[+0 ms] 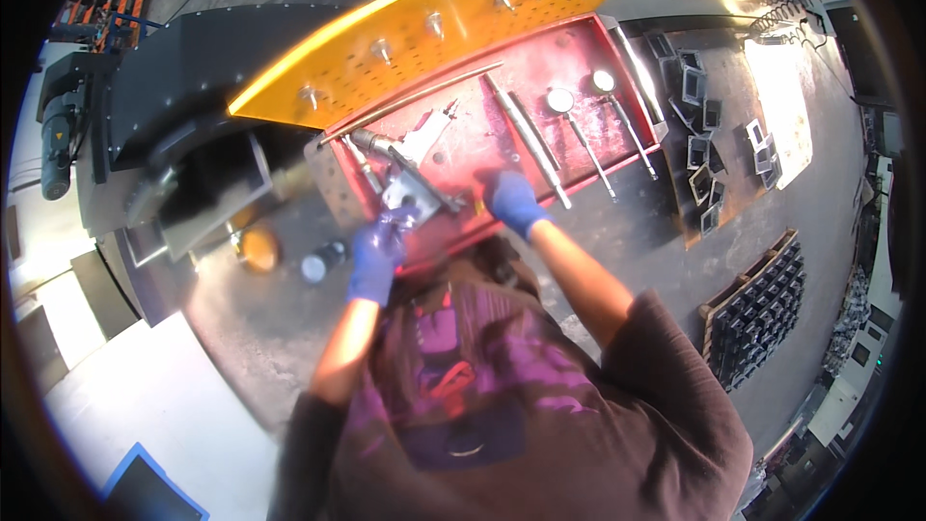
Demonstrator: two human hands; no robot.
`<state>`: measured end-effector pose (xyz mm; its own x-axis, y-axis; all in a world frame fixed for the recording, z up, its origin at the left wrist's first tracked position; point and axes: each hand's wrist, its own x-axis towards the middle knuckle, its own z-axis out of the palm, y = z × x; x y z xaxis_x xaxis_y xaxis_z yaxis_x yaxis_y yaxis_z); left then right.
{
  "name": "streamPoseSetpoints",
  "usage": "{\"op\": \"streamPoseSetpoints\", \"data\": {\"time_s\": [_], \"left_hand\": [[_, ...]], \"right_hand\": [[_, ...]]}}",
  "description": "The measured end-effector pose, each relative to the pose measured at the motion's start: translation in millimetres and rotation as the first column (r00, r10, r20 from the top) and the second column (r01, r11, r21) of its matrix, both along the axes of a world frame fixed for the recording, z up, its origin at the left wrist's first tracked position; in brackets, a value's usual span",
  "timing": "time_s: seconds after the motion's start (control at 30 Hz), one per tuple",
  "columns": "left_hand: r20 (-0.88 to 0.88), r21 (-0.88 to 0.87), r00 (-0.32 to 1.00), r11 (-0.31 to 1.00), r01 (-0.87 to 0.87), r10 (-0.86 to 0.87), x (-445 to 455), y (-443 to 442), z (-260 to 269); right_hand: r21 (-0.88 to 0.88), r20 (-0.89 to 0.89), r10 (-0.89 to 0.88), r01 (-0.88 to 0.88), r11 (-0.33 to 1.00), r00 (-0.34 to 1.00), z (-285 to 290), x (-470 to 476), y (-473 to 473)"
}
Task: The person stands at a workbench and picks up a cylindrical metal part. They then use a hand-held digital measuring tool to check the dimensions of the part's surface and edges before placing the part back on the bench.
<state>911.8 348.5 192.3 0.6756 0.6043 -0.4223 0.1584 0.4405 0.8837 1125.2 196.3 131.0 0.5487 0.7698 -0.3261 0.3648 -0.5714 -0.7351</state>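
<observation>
My left hand (375, 257), in a blue glove, is at the near left edge of a red tray (463, 152). Its blurred fingers close on the lower edge of a grey metal plate (412, 197) with a round hole. Over the tray's front part is my right hand (515, 204), also gloved in blue, with its fingertips bent downward and partly hidden. A small yellow item (479, 204) shows just left of those fingertips. A dark bar-like tool (427, 181) lies across the plate, and a light-coloured air tool (428, 136) rests behind it.
Two dial gauges (561, 101) on stems and a long metal rod (527, 137) lie in the tray's right half. Behind it rises a yellow pegboard (448, 25) with hooks. A pallet of metal parts (756, 311) stands to the right; a dark machine (210, 72) is at left.
</observation>
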Motion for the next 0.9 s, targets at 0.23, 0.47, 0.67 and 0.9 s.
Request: {"op": "streamPoseSetpoints", "data": {"time_s": [0.23,0.47,0.67,0.9], "left_hand": [[-0.196,0.281,0.973,0.943,0.177,-0.124,5.4,0.2,13.5],[-0.465,0.368,0.870,0.858,0.358,-0.164,-16.3,13.7,-15.2],[-0.383,0.296,0.898,0.892,0.341,-0.216,-1.0,12.0,27.9],[-0.281,0.072,0.904,0.933,0.354,-0.321,8.1,16.9,48.1]], "right_hand": [[-0.499,0.380,0.630,-0.423,0.756,0.678,-49.6,-14.5,50.5],[-0.349,0.454,0.729,-0.651,0.674,0.512,-124.0,-8.9,49.6],[-0.321,0.464,0.741,-0.687,0.651,0.485,-99.4,9.1,40.4],[-0.461,0.525,0.799,-0.690,0.558,0.295,-23.5,76.1,-0.3]]}}
